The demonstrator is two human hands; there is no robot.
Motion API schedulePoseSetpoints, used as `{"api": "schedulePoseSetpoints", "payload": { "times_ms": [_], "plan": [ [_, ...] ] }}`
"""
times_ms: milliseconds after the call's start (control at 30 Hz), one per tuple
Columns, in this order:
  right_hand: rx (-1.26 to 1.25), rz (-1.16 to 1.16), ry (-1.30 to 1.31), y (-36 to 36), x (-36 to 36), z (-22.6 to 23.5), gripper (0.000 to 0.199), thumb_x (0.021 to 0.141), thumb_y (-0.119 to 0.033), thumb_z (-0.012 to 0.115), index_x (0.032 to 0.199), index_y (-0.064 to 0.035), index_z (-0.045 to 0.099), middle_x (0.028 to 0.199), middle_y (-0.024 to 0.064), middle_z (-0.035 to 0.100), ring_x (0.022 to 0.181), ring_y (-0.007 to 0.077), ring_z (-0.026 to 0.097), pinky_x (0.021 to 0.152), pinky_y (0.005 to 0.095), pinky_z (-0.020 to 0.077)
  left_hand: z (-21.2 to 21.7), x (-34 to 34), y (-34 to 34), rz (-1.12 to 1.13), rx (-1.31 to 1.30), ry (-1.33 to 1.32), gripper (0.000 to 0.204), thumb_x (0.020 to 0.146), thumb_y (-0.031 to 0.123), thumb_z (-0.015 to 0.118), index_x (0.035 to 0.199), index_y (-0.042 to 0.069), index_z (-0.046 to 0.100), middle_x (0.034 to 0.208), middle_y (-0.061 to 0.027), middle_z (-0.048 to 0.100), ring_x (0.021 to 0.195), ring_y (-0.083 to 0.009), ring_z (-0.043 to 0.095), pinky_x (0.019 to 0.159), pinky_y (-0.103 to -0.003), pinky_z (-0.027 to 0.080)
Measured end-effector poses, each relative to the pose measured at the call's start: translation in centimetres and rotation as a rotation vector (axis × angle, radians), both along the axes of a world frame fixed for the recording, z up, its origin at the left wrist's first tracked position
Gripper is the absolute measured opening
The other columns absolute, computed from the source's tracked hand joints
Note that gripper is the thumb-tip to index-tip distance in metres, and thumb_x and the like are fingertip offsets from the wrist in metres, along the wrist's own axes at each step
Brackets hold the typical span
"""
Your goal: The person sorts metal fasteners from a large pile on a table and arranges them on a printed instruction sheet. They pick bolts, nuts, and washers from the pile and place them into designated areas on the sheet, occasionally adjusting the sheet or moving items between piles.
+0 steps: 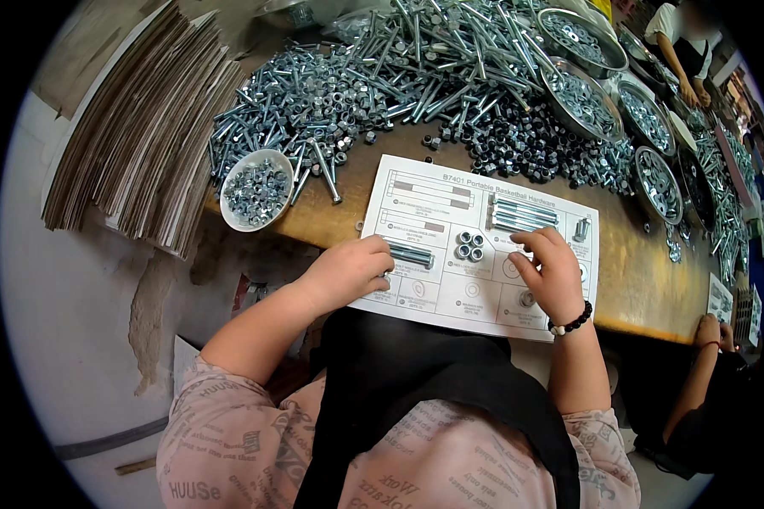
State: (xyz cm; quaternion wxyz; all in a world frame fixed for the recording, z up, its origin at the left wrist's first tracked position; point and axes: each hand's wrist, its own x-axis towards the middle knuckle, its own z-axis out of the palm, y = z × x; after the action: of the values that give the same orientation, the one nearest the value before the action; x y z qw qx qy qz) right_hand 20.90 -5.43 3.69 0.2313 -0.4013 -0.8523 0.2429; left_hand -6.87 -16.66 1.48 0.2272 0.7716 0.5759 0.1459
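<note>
A white printed card (450,293) with outline drawings in boxes lies at the table's near edge. My left hand (352,270) rests on its left side, fingers curled beside a few short bolts (412,254); whether they grip anything is hidden. Over the right part of the card hovers my right hand (552,271), thumb and fingers apart, with nothing visible between them. Several lock nuts (469,246) are grouped mid-card. Long bolts (522,214) lie side by side in the upper box. A small bolt (582,229) sits near the right edge, and a small round metal part (526,299) is below my right fingers.
Heaped bolts (433,59), silver nuts (331,106) and black nuts (518,140) spread beyond the card. A white bowl of nuts (259,191) stands left, near stacked cardboard (144,127). Metal bowls of washers (581,97) line the right. Other people's hands (709,331) work at right.
</note>
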Motion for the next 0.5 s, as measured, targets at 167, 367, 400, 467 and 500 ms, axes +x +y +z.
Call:
{"api": "schedulePoseSetpoints", "payload": {
  "times_ms": [167,367,400,467,500],
  "plan": [
    [0.008,-0.067,0.022,0.6,1.6,0.3,0.018,0.074,-0.009,0.066,0.091,-0.005,0.062,0.079,0.0078,0.055,0.062,0.0194,0.056,0.055,0.0274,0.0465,0.2,0.1,-0.3,-0.023,-0.078,-0.043,0.027,0.069,0.014,0.068,0.092,0.005,0.058,0.09,-0.0091,0.053,0.084,-0.0288,0.055,0.073,-0.038,0.046],
    [0.02,-0.013,0.059,0.2,1.0,-0.6,0.017,0.072,-0.009,0.067,0.088,-0.0062,0.063,0.079,0.0075,0.056,0.067,0.0224,0.057,0.056,0.0304,0.0466,1.8,-0.7,0.9,0.193,-0.042,-0.065,0.035,0.065,0.015,0.072,0.096,0.005,0.059,0.089,-0.0071,0.055,0.082,-0.0237,0.055,0.071,-0.032,0.046],
    [0.052,0.021,0.023,0.0,0.5,-1.1,0.016,0.071,-0.011,0.068,0.086,-0.0078,0.063,0.079,0.0067,0.056,0.071,0.0246,0.056,0.06,0.0331,0.0465,1.7,-0.7,1.4,0.179,0.009,-0.08,0.035,0.065,0.014,0.071,0.097,0.005,0.059,0.09,-0.0073,0.055,0.083,-0.024,0.055,0.072,-0.032,0.046],
    [0.103,0.074,0.025,-0.5,-0.7,-0.8,0.015,0.071,-0.011,0.068,0.085,-0.0088,0.064,0.079,0.0064,0.056,0.072,0.0256,0.056,0.063,0.0342,0.0462,1.3,-0.7,2.1,0.161,0.117,-0.11,0.036,0.066,0.013,0.071,0.099,0.006,0.059,0.092,-0.0077,0.056,0.084,-0.0247,0.056,0.073,-0.032,0.046],
    [0.105,0.07,0.036,-0.6,-1.0,-0.6,0.014,0.072,-0.011,0.067,0.085,-0.009,0.063,0.079,0.0069,0.056,0.072,0.0258,0.056,0.062,0.0344,0.0459,0.5,-1.0,2.4,0.109,0.084,-0.098,0.037,0.066,0.011,0.07,0.1,0.006,0.059,0.096,-0.0087,0.056,0.087,-0.0253,0.056,0.074,-0.033,0.047]
  ]
}}
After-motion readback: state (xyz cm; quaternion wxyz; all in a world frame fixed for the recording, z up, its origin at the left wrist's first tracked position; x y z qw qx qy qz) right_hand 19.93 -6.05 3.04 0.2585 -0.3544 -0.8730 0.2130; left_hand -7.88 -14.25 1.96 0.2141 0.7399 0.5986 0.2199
